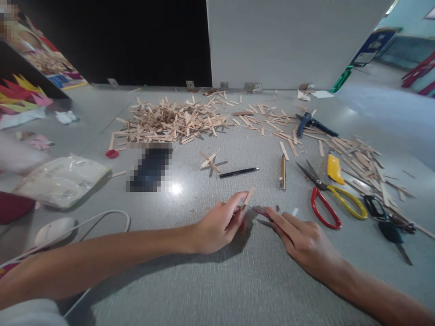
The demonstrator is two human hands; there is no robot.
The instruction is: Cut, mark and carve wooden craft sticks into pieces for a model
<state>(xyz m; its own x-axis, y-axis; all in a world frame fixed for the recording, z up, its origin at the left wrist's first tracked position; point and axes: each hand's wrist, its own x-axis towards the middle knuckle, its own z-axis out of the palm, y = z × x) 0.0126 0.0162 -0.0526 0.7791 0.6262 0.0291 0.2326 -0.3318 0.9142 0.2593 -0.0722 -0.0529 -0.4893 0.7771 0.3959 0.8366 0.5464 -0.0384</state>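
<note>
Wooden stick piece (248, 197) sits pinched betw. thumb & fingertips of left hand (219, 226), tilted up just above the grey tabletop (204, 290), near front centre. Right hand (302, 242) lies low beside it, fingers closed round a thin red-handled tool (261, 212) whose tip meets the stick. Red/yellow scissors (328, 199) lie open just right of the hands; black pen (239, 172) & crossed sticks (210, 161) behind. Big stick pile (170, 122) further back.

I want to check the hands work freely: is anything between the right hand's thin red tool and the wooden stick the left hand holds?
Nothing visible: the left hand holds the wooden stick and the right hand's red tool reaches its base unobstructed.
</note>
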